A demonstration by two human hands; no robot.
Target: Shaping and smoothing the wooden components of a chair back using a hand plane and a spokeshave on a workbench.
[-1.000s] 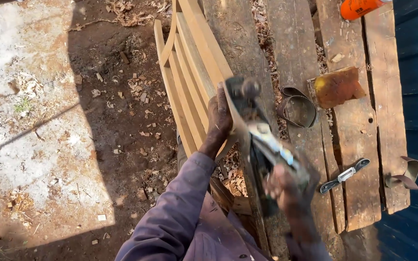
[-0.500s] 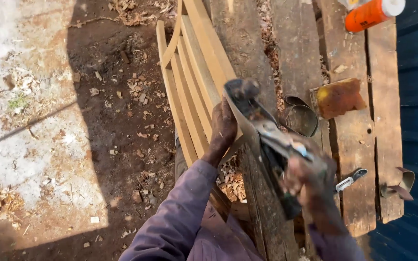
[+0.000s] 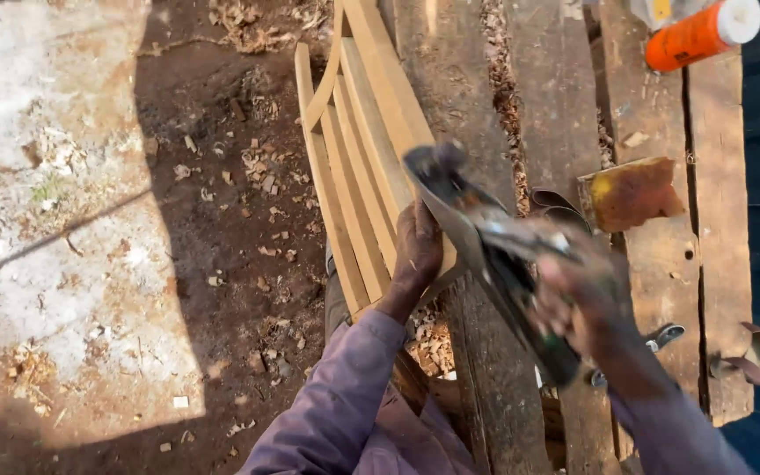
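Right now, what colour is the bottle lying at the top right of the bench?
Orange, with a white cap: the bottle shows best in the head view.

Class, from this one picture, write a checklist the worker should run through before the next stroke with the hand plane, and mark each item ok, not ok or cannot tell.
1. Right hand grips the plane: ok, though blurred.
2. Left hand steadies the wooden frame: ok, it rests on the frame's lower edge.
3. Plane sole flat on the wood: cannot tell, blurred.
4. Blade set and sharp: cannot tell, hidden.
5. Bench free of loose items nearby: not ok, an orange can, a rusty scrap and shavings lie on it.
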